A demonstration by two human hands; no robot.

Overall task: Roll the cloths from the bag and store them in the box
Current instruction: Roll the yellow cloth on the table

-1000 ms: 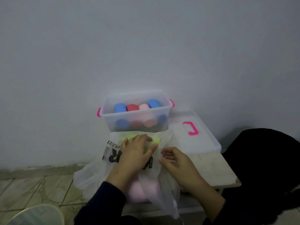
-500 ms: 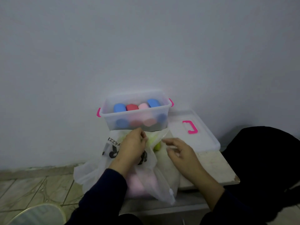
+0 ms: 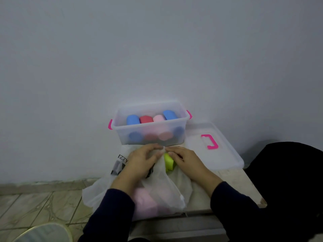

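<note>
A clear plastic box (image 3: 150,135) with pink handles stands against the wall and holds several rolled cloths, blue, red and pink. In front of it lies a thin white plastic bag (image 3: 162,187) with black print. A yellow-green cloth (image 3: 168,162) shows at the bag's mouth and a pink cloth (image 3: 146,203) shows through its side. My left hand (image 3: 141,161) pinches the bag's upper edge. My right hand (image 3: 187,161) grips the bag's edge beside the yellow-green cloth. The two hands' fingertips nearly meet just in front of the box.
The box's clear lid (image 3: 215,147) with a pink handle lies to the right of the box on the small table (image 3: 244,186). A dark shape (image 3: 288,180) fills the right side. Tiled floor (image 3: 40,203) lies to the left, with a pale round object (image 3: 42,233) at bottom left.
Both hands have moved up the bag toward the box and come together at its mouth. The yellow-green cloth is now more exposed between them.
</note>
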